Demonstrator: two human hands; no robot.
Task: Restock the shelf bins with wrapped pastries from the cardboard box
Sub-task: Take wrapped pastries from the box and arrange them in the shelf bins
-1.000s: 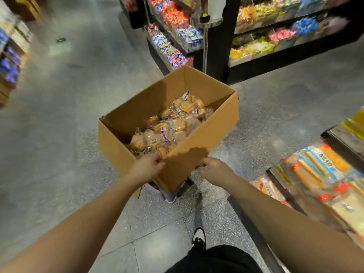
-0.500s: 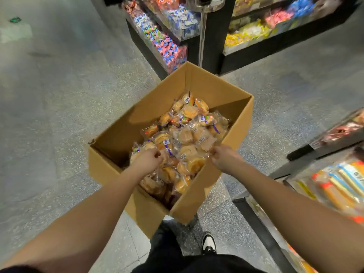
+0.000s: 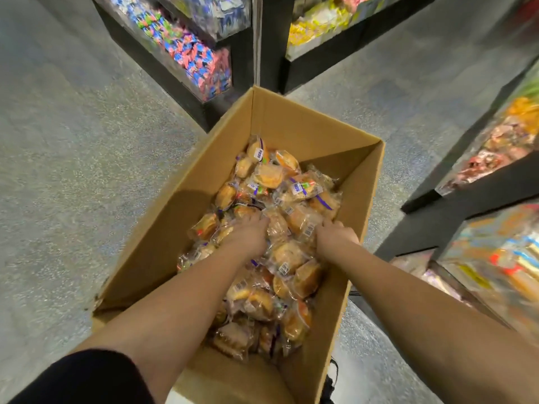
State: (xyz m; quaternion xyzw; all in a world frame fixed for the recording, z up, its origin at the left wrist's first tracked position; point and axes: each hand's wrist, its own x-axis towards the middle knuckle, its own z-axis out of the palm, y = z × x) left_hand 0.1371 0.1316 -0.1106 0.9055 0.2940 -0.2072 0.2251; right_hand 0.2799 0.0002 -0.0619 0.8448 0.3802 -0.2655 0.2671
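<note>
Both hands are down in the cardboard box [image 3: 306, 132]. The left hand [image 3: 248, 234] and right hand [image 3: 335, 233] dig into the wrapped pastries [image 3: 274, 176] heaped mid-box, fingers buried, so I cannot tell their grip.

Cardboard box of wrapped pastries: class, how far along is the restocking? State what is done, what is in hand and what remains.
Done: nothing visibly moved; the cardboard box is open and its pile of wrapped pastries looks large.
In hand: the left hand and right hand are both down in the pile, fingers buried among the packets; whether they grip any cannot be told.
Left: carrying pastries to the shelf bins; the blurred bins on the right are not yet approached.
</note>
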